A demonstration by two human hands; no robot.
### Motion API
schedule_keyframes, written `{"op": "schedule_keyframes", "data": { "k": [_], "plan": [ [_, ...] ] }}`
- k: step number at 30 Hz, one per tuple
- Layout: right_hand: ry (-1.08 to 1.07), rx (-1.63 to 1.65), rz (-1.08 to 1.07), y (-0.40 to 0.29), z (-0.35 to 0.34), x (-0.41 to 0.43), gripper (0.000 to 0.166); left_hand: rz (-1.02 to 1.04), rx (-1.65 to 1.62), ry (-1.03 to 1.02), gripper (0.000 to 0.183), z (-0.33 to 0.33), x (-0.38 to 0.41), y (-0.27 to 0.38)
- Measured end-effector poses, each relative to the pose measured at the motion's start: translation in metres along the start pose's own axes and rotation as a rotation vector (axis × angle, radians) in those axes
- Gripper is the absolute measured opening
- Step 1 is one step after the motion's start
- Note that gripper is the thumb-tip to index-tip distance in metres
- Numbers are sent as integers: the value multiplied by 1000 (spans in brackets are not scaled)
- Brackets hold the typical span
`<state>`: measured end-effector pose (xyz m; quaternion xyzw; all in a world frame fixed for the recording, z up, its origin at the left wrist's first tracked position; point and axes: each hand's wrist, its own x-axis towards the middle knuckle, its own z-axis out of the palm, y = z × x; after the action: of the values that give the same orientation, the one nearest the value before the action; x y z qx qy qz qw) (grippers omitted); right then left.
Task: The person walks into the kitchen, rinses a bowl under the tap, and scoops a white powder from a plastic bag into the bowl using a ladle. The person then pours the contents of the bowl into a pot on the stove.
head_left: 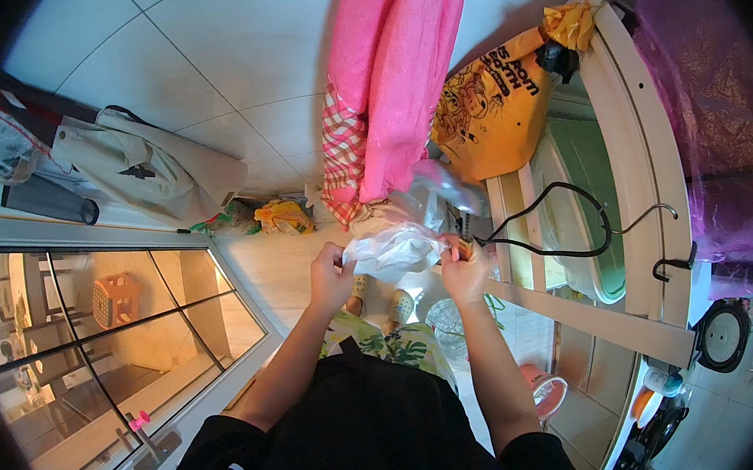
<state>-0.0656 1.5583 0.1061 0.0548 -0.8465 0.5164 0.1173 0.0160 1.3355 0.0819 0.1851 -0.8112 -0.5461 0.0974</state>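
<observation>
A crumpled white plastic bag (394,250) is stretched between both my hands, above the floor before my feet. The fingers of my left hand (333,275) pinch its left edge. My right hand (467,273) grips its right edge. A small brown-orange object (465,248) shows at the right fingers; what it is and whether it is held, I cannot tell. Just beyond the bag hangs a pink garment (399,89) with a red-and-white checked part (343,151). Blurred clear plastic (451,184) lies beside its lower end.
At right, a cream rack (655,125) carries a black wire loop (550,250), an orange printed bag (495,111) and a green-lidded container (589,186). A pink bucket (544,391) stands below. At left are a glazed door (139,335) and a hanging pale cloth bag (148,154).
</observation>
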Motion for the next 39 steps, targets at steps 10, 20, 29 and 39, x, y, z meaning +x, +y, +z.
{"op": "schedule_keyframes", "data": {
  "k": [10, 20, 29, 39],
  "plan": [
    [13, 83, 31, -22, 2, 23, 14, 392, 284, 23, 25, 6, 12, 30],
    [75, 431, 236, -26, -19, -48, 30, 106, 464, -52, 31, 6, -7, 112],
    [-257, 81, 315, -61, -55, -12, 37, 827, 275, -648, 32, 35, -41, 120],
    [14, 134, 203, -66, -67, -9, 35, 3, 71, -273, 29, 32, 45, 56]
  ]
}}
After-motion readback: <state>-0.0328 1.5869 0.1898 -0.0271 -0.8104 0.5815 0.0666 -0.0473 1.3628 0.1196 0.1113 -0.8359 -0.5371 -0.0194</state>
